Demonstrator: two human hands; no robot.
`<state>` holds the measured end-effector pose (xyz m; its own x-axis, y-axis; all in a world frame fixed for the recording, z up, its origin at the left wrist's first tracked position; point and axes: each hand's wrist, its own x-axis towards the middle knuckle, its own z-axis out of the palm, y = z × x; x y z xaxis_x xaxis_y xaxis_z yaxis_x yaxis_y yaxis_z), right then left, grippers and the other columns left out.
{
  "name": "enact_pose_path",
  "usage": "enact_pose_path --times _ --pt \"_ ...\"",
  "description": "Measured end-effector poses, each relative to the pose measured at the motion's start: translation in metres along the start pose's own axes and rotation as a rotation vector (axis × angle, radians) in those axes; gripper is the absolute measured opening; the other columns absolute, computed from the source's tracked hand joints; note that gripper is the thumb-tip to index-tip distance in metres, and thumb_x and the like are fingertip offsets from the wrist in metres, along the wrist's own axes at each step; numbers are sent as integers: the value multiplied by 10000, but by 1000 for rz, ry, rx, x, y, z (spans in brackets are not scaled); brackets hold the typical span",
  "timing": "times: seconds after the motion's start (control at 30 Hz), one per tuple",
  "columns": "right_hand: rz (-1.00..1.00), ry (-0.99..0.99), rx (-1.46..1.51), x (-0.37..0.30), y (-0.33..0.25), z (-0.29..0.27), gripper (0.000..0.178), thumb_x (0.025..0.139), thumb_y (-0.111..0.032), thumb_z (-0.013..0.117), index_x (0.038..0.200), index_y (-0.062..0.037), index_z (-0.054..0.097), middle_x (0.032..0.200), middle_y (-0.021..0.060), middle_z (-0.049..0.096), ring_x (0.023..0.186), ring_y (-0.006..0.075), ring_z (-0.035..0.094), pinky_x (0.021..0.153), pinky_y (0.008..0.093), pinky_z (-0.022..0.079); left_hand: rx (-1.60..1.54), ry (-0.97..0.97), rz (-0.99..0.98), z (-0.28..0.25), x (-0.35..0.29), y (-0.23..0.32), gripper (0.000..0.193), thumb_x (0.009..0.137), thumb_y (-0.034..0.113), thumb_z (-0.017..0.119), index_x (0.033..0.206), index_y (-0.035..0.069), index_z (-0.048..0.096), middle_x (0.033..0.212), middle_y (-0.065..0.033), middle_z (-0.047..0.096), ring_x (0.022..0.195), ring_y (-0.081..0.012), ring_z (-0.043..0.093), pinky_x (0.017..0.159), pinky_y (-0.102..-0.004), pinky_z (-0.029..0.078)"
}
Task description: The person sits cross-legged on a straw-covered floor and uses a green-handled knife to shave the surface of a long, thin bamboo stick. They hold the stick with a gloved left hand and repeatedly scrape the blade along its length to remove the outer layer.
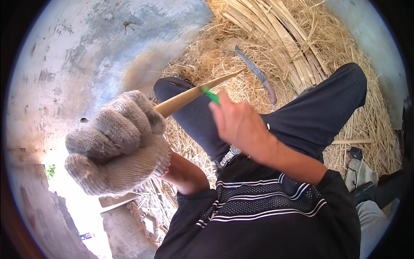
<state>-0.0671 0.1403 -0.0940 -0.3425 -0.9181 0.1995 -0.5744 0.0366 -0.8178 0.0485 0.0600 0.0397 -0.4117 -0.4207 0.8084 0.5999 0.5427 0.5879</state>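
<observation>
My left hand (123,140), in a grey knitted glove, is wrapped round the thick end of a split bamboo strip (183,100). The strip slants up to the right and tapers to a thin point beyond my fist. My bare right hand (239,118) grips a small green tool (210,95), whose end meets the strip about halfway along. Motion smears this hand slightly, and I cannot make out a blade. Past both hands, a machete (254,68) with a dark curved blade and brown handle lies on the shavings.
My bent legs (319,108) in dark trousers frame the work. Long bamboo strips (280,34) lie in a bundle at the far side, over heaped shavings (207,56). A stained pale wall (86,64) stands on the left. Another person's clothing (373,211) shows at the lower right.
</observation>
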Motion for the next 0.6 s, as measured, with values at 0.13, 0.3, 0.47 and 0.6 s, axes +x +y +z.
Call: enact_pose_path --times 0.13,0.3,0.47,0.6 --pt "-68 -51 7 -5 -8 -14 207 971 -194 535 958 11 512 572 216 572 527 400 606 477 471 479 32 -66 -28 -4 -1 3 463 972 375 380 545 204 320 426 34 344 320 -85 290 332 -265 285" --pt "37 51 -172 4 32 6 221 969 -218 542 959 1 518 552 198 564 511 373 616 443 466 467 -33 -12 38 -3 3 -8 454 961 357 373 538 206 308 411 34 331 306 -80 284 303 -261 276" --pt "-165 -56 45 -11 -9 -9 223 963 -234 543 922 -23 485 540 167 574 481 372 615 462 460 518 -39 160 17 -8 0 -3 490 954 335 373 486 217 286 382 34 283 291 -72 236 292 -262 252" --pt "-221 157 55 4 0 17 210 956 -216 555 895 -30 481 524 168 560 473 358 610 439 440 502 60 152 58 -4 12 -10 480 940 312 381 479 210 294 381 30 284 291 -72 227 287 -266 232"
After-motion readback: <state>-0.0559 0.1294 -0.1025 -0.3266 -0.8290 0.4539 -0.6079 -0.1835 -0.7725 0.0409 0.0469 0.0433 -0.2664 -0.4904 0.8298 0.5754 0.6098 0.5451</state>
